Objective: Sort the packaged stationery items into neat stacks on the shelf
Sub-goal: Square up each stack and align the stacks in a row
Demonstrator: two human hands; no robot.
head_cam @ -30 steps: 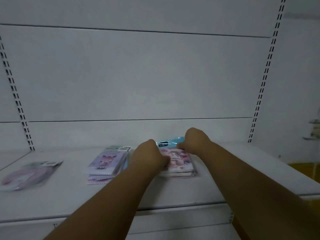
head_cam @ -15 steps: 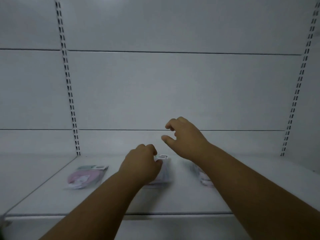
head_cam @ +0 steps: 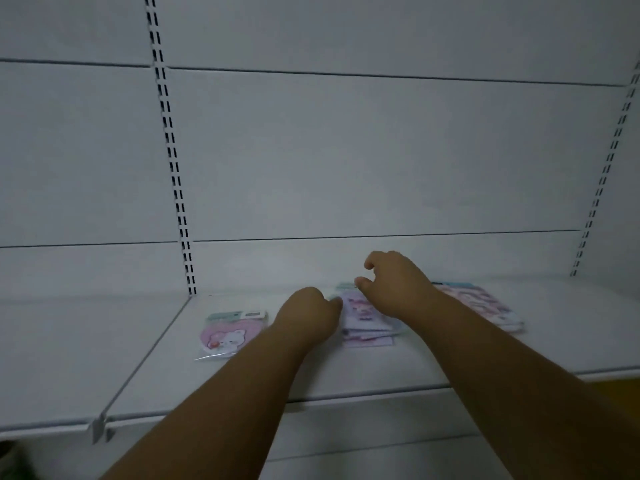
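Observation:
A stack of purple stationery packets [head_cam: 367, 326] lies at the middle of the white shelf [head_cam: 277, 375], slightly fanned at the front. My left hand [head_cam: 309, 317] is curled at the stack's left edge, its thumb pinching the top packet there. My right hand [head_cam: 394, 285] hovers just over the stack's back end with loosely curled fingers, thumb and forefinger apart, holding nothing. My right forearm partly covers a stack of pink packets [head_cam: 485, 306] lying to the right. A single round pink packet with a bear picture [head_cam: 230, 336] lies to the left.
White back panels [head_cam: 346, 150] rise behind the shelf, with slotted uprights at the left [head_cam: 173, 168] and right [head_cam: 602, 174]. Another shelf section [head_cam: 69, 341] adjoins on the left, divided by a metal bracket [head_cam: 102, 431]. A lower shelf edge shows beneath.
Both hands left the pink stack and moved to the purple one. Over the last half second my right hand came down closer to the purple stack while my left stayed at its edge.

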